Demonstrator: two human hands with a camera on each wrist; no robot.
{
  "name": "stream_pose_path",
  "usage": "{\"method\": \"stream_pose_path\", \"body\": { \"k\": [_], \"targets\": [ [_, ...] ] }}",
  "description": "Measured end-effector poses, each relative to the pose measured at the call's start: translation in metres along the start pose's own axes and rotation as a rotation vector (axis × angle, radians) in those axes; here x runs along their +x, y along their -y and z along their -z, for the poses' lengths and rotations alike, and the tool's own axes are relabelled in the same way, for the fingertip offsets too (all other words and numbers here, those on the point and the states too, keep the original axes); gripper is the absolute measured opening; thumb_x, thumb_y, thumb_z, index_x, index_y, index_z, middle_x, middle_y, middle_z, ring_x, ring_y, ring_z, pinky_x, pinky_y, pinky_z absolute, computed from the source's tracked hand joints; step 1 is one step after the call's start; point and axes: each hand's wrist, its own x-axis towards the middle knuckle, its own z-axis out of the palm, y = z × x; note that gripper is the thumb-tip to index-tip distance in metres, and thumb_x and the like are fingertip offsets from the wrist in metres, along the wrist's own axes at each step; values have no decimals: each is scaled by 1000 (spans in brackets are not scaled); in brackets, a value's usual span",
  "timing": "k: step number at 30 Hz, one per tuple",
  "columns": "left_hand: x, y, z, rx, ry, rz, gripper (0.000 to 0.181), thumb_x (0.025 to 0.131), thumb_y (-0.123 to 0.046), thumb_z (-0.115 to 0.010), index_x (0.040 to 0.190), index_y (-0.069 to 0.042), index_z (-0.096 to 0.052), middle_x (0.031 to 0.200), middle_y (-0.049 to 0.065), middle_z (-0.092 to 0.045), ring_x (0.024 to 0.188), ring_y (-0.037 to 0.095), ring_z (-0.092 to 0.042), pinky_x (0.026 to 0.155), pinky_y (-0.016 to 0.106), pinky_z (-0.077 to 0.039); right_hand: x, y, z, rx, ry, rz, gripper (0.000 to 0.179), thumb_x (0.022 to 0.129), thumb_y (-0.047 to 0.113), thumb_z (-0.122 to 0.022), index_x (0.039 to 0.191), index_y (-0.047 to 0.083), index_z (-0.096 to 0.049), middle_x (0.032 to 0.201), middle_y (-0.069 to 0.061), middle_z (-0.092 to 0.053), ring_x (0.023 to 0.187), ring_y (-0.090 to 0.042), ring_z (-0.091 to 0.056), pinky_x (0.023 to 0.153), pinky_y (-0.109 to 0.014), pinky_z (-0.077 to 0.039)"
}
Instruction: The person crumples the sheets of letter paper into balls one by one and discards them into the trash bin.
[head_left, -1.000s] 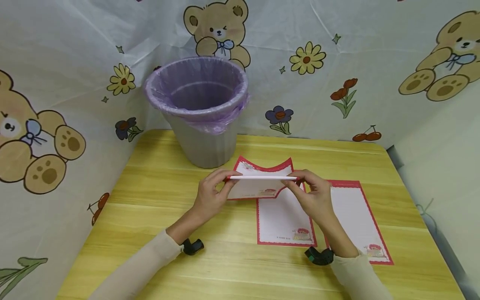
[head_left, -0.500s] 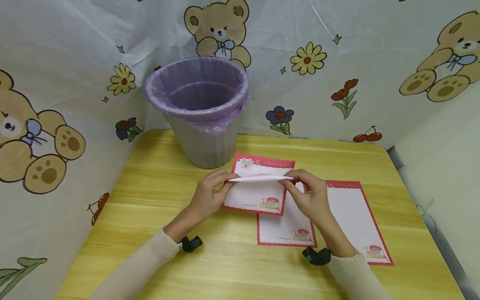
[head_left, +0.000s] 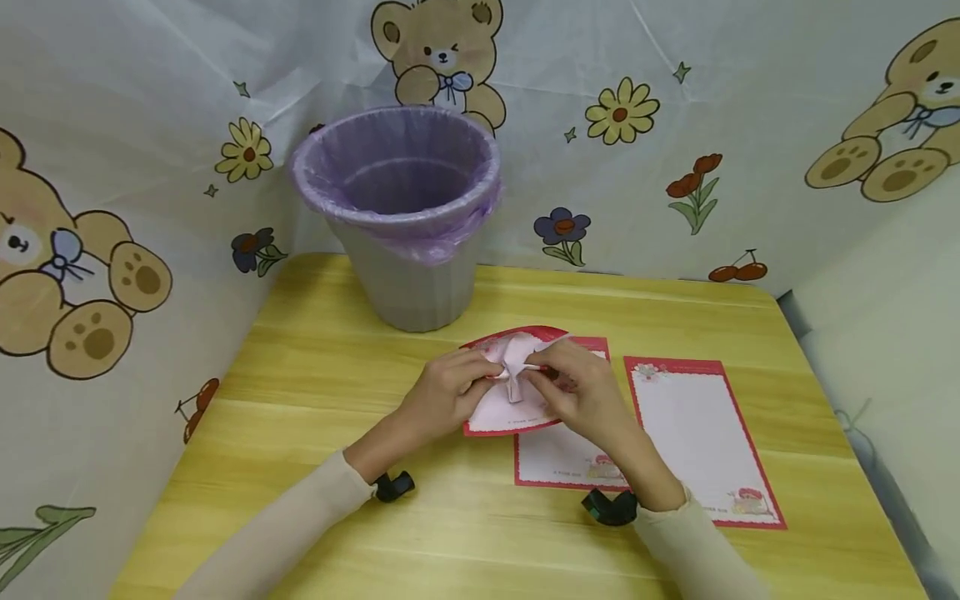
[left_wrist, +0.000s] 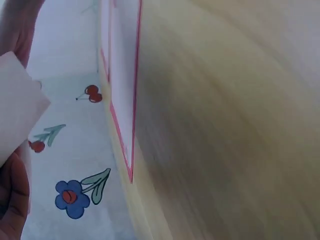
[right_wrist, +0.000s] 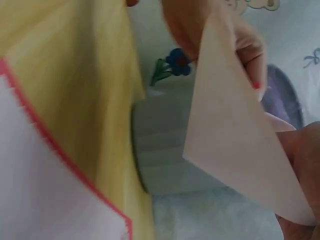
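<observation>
A red-bordered sheet of letter paper [head_left: 495, 415] is held just above the table in the head view, its middle pinched up and crumpled between both hands. My left hand [head_left: 450, 390] pinches the raised fold from the left. From the right, my right hand [head_left: 585, 392] pinches the same fold, close to the left fingertips. The sheet's pale back shows as a bent flap of paper [left_wrist: 17, 107] in the left wrist view. In the right wrist view, the paper [right_wrist: 227, 130] hides part of the fingers.
Partly under the held paper lies a second red-bordered sheet [head_left: 555, 458]. A third sheet [head_left: 701, 433] lies to its right on the wooden table [head_left: 315, 392]. A grey bin [head_left: 420, 287] with a purple liner stands at the back, before a bear-patterned cloth [head_left: 525, 50].
Both hands have drawn closer together. The fold was stretched straight between them a second ago; it has since bunched into a crumple, and the sheet's edges have curved.
</observation>
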Motion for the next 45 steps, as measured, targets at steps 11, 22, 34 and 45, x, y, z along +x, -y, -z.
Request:
{"method": "stream_pose_path", "body": {
  "k": [11, 22, 34, 45],
  "targets": [
    [8, -5, 2, -26, -38, 44, 16, 95, -4, -80, 109, -10, -83, 102, 2, -83, 94, 17, -77, 87, 31, -66, 8, 2, -2, 37, -36, -25, 18, 87, 3, -89, 102, 10, -82, 83, 0, -71, 65, -13, -52, 57, -22, -42],
    [8, -5, 0, -6, -47, 2, 16, 95, -3, -80, 110, -8, -82, 100, 2, -83, 90, 15, -75, 84, 29, -64, 2, 3, -6, -34, 85, -138, 53, 78, 25, -99, 125, 17, -75, 106, 4, -73, 91, -12, -62, 76, -26, -58],
    [3, -8, -7, -2, -87, -72, 18, 93, 0, -81, 109, -6, -82, 99, 3, -82, 90, 15, -75, 80, 25, -63, 0, 7, -19, -28, 14, -132, 37, 82, 15, -93, 114, 11, -77, 98, 1, -71, 84, -11, -63, 69, -27, -61],
    [7, -12, -9, -15, -138, -121, 18, 90, 0, -84, 106, -7, -81, 99, 2, -83, 91, 15, -76, 85, 25, -64, -8, 3, -20, 59, -56, -33, 21, 85, 3, -87, 105, 10, -83, 95, -2, -79, 80, -12, -68, 67, -20, -60]
  ]
}}
